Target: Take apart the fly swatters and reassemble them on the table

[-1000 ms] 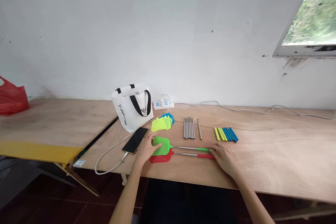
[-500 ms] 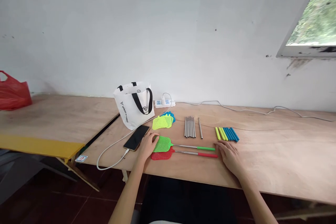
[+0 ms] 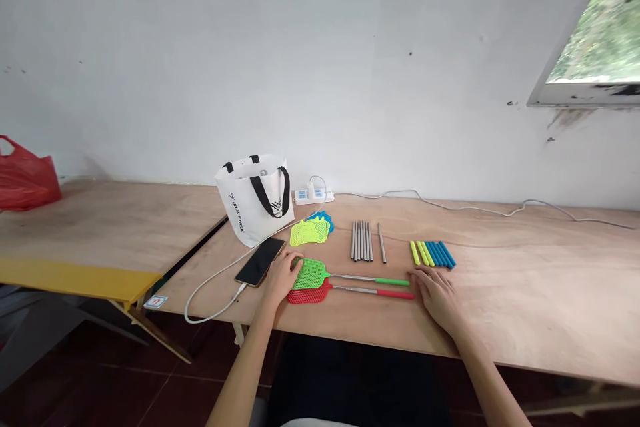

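Two fly swatters lie side by side on the wooden table [image 3: 525, 307], a green one [image 3: 320, 275] and a red one [image 3: 320, 292] nearer me. My left hand [image 3: 283, 275] rests flat at the left edge of their mesh heads, fingers stretched, touching the green head. Just past the handle ends, my right hand [image 3: 440, 295] lies flat on the table, holding nothing. Behind the swatters lie loose yellow and blue mesh heads [image 3: 310, 232], several metal rods [image 3: 362, 241] and several yellow and blue handle grips [image 3: 433, 254].
A phone [image 3: 260, 261] on a white cable lies left of my left hand. A white tote bag [image 3: 255, 197] and a power strip [image 3: 313, 197] stand by the wall. A second table [image 3: 100, 233] with a red plastic bag [image 3: 25, 177] is at the left.
My right hand has slid off the handle ends to the right and now lies flat on the table. My left hand has shifted slightly left to the edge of the heads.
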